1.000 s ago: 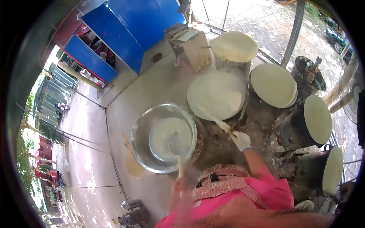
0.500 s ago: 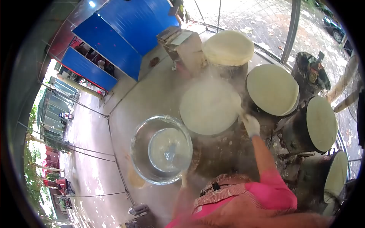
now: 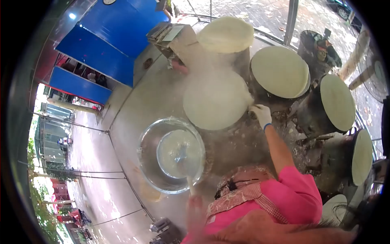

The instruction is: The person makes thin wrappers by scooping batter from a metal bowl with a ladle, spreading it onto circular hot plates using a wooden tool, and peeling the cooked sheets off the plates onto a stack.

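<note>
My right hand [image 3: 261,114], in a white glove with a blue band at the wrist, is closed at the right rim of a round, pale, steaming surface [image 3: 217,101]. Whatever its fingers grip there is too small and hazy to make out. Steam blurs my left hand [image 3: 195,201], which is closed around a pale stick-like handle [image 3: 190,185] at the near rim of a large metal basin [image 3: 146,179]. Inside that basin is a smaller round vessel or pool of pale liquid [image 3: 178,152]. The handle's far end is lost in the haze.
Several dark drums with pale round tops stand to the right, including a near one [image 3: 280,72] and another [image 3: 337,103]. A pale domed round [image 3: 225,34] is at the back, beside a box-like stand [image 3: 174,38]. Blue panels [image 3: 122,32] and a wire fence bound the area.
The view has shifted, so the drums and panels sit higher and further left. My left hand and the pale handle now show more clearly at the basin. My right hand remains by the round's rim.
</note>
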Motion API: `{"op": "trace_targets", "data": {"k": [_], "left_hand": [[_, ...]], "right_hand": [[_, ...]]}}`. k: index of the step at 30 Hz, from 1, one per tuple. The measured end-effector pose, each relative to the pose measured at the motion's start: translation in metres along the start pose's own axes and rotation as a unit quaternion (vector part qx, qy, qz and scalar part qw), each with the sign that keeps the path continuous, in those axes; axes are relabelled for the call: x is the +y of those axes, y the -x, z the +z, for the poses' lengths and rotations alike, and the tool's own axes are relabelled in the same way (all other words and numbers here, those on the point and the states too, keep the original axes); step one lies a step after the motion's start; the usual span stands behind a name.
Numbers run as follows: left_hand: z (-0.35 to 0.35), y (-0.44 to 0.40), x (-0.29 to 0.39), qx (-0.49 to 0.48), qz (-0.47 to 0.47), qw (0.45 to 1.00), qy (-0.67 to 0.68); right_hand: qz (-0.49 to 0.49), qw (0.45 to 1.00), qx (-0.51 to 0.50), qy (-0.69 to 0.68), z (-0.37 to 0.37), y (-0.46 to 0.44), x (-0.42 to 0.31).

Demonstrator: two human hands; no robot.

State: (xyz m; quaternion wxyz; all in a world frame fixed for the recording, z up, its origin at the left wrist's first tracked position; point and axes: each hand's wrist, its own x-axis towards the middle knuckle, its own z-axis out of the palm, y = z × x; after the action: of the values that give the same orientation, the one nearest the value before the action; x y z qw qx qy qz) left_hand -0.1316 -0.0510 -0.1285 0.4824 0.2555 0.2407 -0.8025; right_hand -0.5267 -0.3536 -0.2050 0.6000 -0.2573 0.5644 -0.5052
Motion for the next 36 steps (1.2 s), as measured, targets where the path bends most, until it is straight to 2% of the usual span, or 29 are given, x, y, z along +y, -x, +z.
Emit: {"op": "trace_targets", "data": {"k": [1,4,6,7,8,10,13,17,19,20,21,23,25,26,27,29,31,32,34,36], "left_hand": [[-0.001,0.0,0.003,-0.002,-0.006,1.0,-0.004],[0.004,-0.005,0.013,-0.006,-0.021,1.0,-0.014],[0.01,-0.01,0.017,-0.009,-0.029,0.999,-0.016],[0.011,-0.013,0.019,-0.006,-0.031,0.999,-0.015],[0.014,-0.014,0.02,-0.005,-0.031,0.999,-0.017],[0.021,-0.015,0.024,-0.009,-0.031,0.999,-0.027],[0.035,-0.018,0.019,-0.019,-0.038,0.998,-0.037],[0.051,-0.03,0.025,-0.005,-0.023,0.998,-0.053],[0.027,-0.055,0.063,0.093,0.055,0.992,-0.065],[0.029,-0.068,0.071,0.072,0.021,0.994,-0.074],[0.041,-0.081,0.076,0.048,-0.013,0.995,-0.085],[0.073,-0.106,0.068,0.04,0.059,0.987,-0.145],[0.105,-0.133,0.052,0.044,0.167,0.952,-0.251],[0.119,-0.146,0.047,0.049,0.174,0.941,-0.286],[0.132,-0.156,0.046,0.055,0.18,0.929,-0.32],[0.135,-0.189,0.066,0.052,0.07,0.943,-0.321],[0.146,-0.208,0.044,0.113,0.183,0.894,-0.394],[0.147,-0.214,0.027,0.059,0.231,0.888,-0.394],[0.148,-0.243,0.003,0.022,0.269,0.874,-0.405],[0.129,-0.293,0.004,0.068,0.244,0.866,-0.432]], "right_hand": [[0.051,0.996,0.025,-0.067,-0.007,0.002,0.006],[-0.069,0.995,0.068,0.032,0.021,0.001,0.105],[-0.013,0.992,0.0,0.125,0.036,0.045,0.064],[-0.039,0.977,-0.016,0.209,0.025,0.036,0.068],[-0.146,0.946,0.0,0.289,0.013,0.038,0.049],[-0.165,0.915,0.044,0.365,-0.014,0.007,0.03],[-0.175,0.839,0.184,0.48,-0.02,-0.048,0.005],[-0.272,0.683,-0.017,0.678,0.003,-0.043,0.001],[-0.276,0.653,-0.058,0.703,-0.019,-0.034,-0.005],[-0.284,0.636,-0.074,0.714,-0.031,-0.037,-0.006],[-0.279,0.661,-0.005,0.696,-0.039,-0.041,-0.002],[-0.263,0.701,0.134,0.649,-0.05,-0.04,0.011],[-0.27,0.666,0.046,0.694,-0.037,-0.014,0.011],[-0.271,0.646,0.002,0.714,-0.031,-0.002,0.013],[-0.307,0.665,-0.002,0.68,-0.043,0.0,0.018],[-0.277,0.676,0.086,0.677,-0.06,0.004,0.021],[-0.256,0.678,0.159,0.671,-0.063,0.02,0.022],[-0.247,0.676,0.125,0.683,-0.059,0.034,0.031],[-0.22,0.671,0.067,0.705,-0.039,0.056,0.057],[-0.238,0.718,0.038,0.653,-0.009,0.074,0.081]]}}
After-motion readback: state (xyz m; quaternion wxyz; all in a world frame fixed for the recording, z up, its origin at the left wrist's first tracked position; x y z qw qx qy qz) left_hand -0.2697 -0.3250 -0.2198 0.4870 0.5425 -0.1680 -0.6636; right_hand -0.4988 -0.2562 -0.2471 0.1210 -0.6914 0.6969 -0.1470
